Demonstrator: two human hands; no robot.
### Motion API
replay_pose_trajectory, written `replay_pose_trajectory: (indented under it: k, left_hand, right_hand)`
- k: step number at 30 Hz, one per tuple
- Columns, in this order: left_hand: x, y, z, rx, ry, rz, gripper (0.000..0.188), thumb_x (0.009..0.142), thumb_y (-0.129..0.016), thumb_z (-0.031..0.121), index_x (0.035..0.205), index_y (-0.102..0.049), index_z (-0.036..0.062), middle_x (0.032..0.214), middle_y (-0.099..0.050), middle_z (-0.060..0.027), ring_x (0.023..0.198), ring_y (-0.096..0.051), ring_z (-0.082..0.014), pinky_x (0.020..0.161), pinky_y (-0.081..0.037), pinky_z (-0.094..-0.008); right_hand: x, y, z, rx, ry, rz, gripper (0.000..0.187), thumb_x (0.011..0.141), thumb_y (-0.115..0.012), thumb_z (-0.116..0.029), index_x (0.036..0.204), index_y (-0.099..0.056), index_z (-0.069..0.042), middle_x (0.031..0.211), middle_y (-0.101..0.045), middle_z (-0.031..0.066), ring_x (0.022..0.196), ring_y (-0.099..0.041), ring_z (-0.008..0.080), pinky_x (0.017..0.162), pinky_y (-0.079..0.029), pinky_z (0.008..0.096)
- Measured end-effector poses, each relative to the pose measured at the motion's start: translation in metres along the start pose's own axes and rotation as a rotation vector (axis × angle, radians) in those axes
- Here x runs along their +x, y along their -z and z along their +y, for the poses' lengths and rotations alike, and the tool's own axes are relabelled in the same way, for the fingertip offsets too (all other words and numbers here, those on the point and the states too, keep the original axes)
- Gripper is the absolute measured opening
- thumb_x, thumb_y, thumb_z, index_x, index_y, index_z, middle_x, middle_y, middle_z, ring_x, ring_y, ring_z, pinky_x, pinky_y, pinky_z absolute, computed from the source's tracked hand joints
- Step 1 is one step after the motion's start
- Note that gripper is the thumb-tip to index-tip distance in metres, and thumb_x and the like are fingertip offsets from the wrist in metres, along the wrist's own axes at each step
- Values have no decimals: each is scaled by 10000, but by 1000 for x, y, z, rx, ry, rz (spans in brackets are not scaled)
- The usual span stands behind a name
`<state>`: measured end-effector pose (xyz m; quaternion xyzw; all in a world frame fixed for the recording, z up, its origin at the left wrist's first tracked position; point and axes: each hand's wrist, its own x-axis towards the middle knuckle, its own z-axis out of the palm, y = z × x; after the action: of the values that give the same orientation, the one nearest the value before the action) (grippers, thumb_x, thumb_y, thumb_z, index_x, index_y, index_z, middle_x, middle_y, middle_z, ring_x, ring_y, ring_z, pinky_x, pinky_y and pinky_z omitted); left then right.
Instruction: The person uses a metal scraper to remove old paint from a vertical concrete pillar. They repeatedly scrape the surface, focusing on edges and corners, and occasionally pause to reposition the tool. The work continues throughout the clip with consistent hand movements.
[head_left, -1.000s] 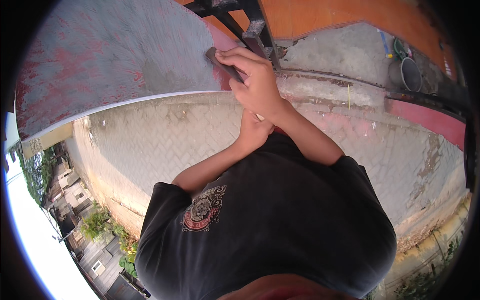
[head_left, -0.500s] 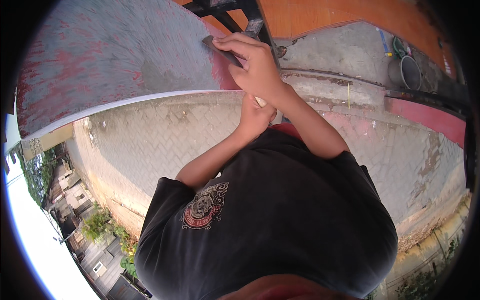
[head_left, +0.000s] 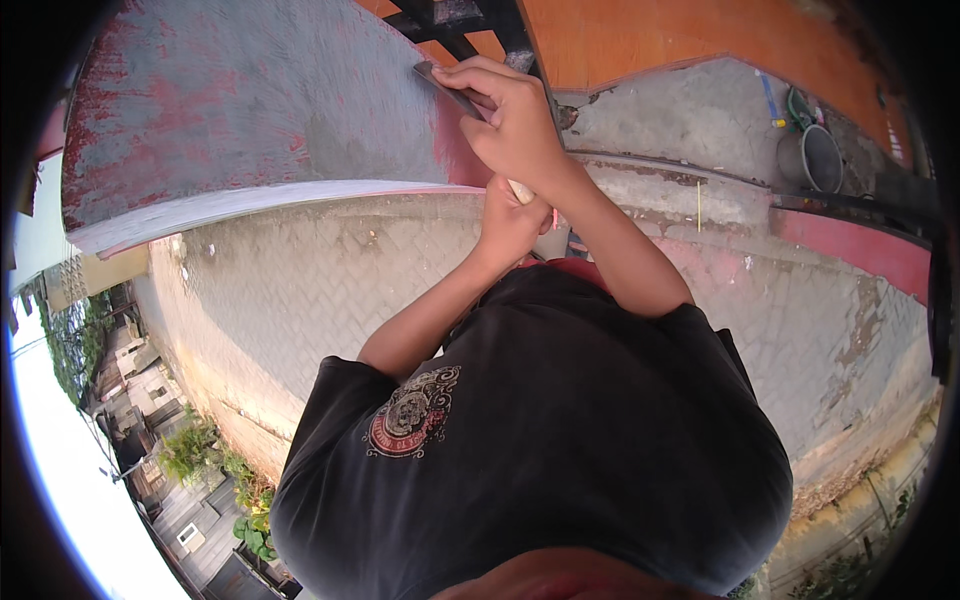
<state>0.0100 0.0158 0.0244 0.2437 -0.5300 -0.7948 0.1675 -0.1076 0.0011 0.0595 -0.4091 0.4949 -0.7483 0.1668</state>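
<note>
My right hand is closed around a dark, flat scraper blade. The blade's far corner lies at the right edge of a wall with streaky grey coating over red paint. Just below, my left hand grips a pale handle, next to my right wrist. What the handle belongs to is hidden behind my right hand and forearm. A smooth darker grey patch shows on the wall, and a pinkish-red strip runs along its right side.
Behind my hands stands a black metal frame against an orange surface. A grey bucket rests at the far right, near a blue-and-yellow tool. Patterned paving lies beneath, with a low red ledge to the right.
The view has shifted slightly, so the wall sits a little farther right. My right hand and the blade have moved slightly up and away; both hands keep their grips.
</note>
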Motion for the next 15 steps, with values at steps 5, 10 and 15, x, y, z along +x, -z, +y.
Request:
replay_pose_trajectory:
  k: [5, 10, 15]
  left_hand:
    - [6, 5, -2, -13, -10, -18, 107, 922, -547, -72, 977, -609, -4, 710, -616, -26, 496, -513, -67, 428, -360, -243]
    - [-12, 11, -22, 5, -1, -43, 141, 886, -548, -73, 991, -623, -15, 729, -634, -26, 536, -547, -73, 451, -379, -238]
    - [-17, 31, -28, 196, 7, -37, 203, 883, -583, -61, 1070, -641, -9, 847, -662, -19, 736, -619, -84, 599, -464, -251]
  right_hand:
    - [9, 2, 0, -111, 38, -54, 495, 711, -531, 216, 1160, -682, 72, 1223, -677, 158, 1162, -674, 228, 1042, -512, 301]
    - [-15, 1, -6, -140, 59, -48, 483, 695, -521, 231, 1133, -677, 99, 1201, -678, 155, 1170, -673, 251, 1050, -512, 305]
    - [-28, -10, 5, -57, 46, 28, 470, 701, -510, 230, 1126, -669, 109, 1215, -670, 175, 1231, -643, 271, 1087, -494, 336]
